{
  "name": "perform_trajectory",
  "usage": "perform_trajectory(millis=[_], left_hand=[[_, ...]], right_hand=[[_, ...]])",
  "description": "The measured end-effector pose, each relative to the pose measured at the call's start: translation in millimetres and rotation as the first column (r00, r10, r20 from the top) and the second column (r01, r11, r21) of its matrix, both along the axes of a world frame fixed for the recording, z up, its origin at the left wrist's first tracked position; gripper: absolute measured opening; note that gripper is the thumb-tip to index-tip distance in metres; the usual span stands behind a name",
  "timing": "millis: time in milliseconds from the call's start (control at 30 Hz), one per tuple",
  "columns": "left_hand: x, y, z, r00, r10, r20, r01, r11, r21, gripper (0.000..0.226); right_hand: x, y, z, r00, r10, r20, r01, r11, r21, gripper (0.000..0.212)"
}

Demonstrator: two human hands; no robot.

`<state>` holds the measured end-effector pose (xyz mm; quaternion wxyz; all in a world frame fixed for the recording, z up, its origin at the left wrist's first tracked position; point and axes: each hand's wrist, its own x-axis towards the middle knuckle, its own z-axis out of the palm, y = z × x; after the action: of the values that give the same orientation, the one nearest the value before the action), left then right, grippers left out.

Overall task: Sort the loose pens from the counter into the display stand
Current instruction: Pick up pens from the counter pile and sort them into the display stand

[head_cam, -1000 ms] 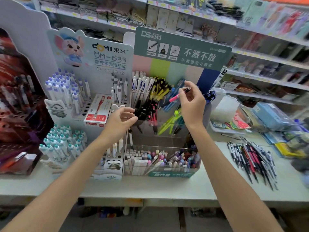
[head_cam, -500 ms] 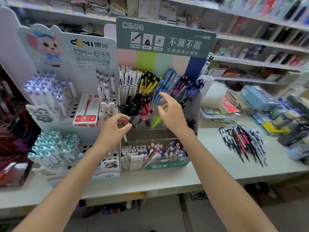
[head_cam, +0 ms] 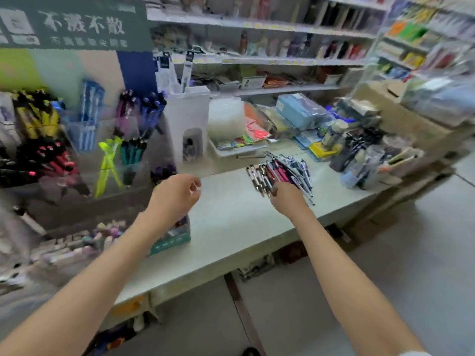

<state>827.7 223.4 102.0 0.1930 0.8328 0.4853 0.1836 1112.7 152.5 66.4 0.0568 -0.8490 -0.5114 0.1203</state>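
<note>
Right hand (head_cam: 288, 196) lies on the loose pens (head_cam: 285, 170) piled mid-right on the tabletop (head_cam: 231, 217), grip unclear; left hand (head_cam: 177, 194) hovers loosely curled, empty, by the display stand (head_cam: 77, 140) at left, probably waiting.

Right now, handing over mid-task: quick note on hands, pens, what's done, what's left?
Left hand: loosely curled, empty, hovering over the counter beside the display stand.
Right hand: at the near edge of the loose pens; blur hides whether it grips one.
Pens: one pile on the counter, to the right of the stand.
Done: the stand's compartments already hold pens grouped by colour.
Left: the pile on the counter needs sorting into the stand.
</note>
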Motion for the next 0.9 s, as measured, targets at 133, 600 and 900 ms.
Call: perform_trajectory(millis=[133,600,900], left_hand=[[101.0,-3.3,-32.6,0.999,-0.024,-0.036,0.020,0.993,-0.113,0.015],[279.1,85.4,-147.0,0.967,0.223,-0.122,-0.253,0.885,-0.390,0.071],[360.7,92.8,-192.8,0.878,0.431,-0.209,-0.477,0.750,-0.458,0.111]], right_hand=[[81.1,-17.1,-24.4,0.995,0.094,0.023,-0.092,0.995,-0.046,0.036],[242.7,51.2,-86.0,0.984,0.151,-0.092,-0.147,0.988,0.043,0.035],[278.2,120.3,-119.2,0.965,0.220,-0.143,-0.196,0.966,0.167,0.051]])
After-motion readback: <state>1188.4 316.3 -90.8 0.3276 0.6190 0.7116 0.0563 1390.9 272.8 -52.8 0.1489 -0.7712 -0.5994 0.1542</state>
